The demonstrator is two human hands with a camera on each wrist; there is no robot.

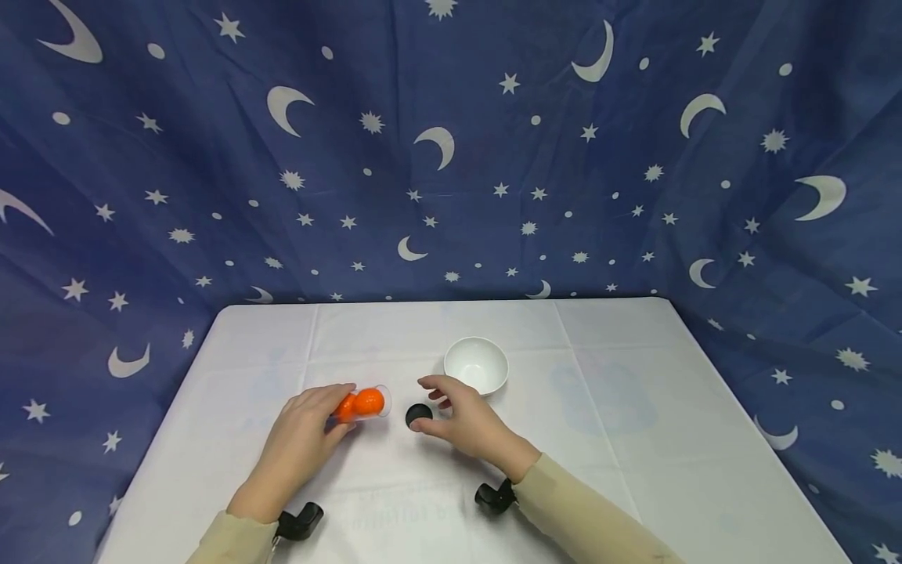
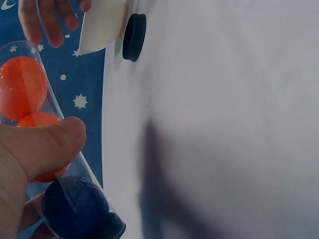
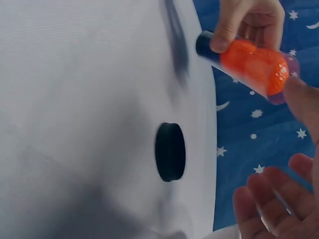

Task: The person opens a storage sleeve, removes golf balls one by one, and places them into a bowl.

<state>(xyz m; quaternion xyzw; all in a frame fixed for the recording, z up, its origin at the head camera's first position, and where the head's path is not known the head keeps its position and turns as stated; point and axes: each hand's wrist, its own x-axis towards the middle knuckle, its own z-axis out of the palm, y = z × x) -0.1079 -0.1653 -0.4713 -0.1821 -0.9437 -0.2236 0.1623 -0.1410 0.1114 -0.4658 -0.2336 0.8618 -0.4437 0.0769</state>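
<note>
My left hand (image 1: 337,410) grips a clear plastic tube (image 1: 362,404), held on its side just above the white table (image 1: 606,439). The tube (image 2: 22,94) holds two orange balls and a dark blue ball (image 2: 75,204) at its closed end, with my thumb (image 2: 45,149) pressed on its wall. A black round cap (image 1: 419,414) lies flat on the table beside the tube's open mouth. My right hand (image 1: 423,398) hovers by the cap (image 3: 170,152) with relaxed, spread fingers (image 3: 269,199), holding nothing.
A white bowl (image 1: 476,382) stands empty just behind my right hand. A blue curtain (image 1: 451,157) with moons and stars hangs behind the table and down both sides. The white cloth runs wide to the right and front.
</note>
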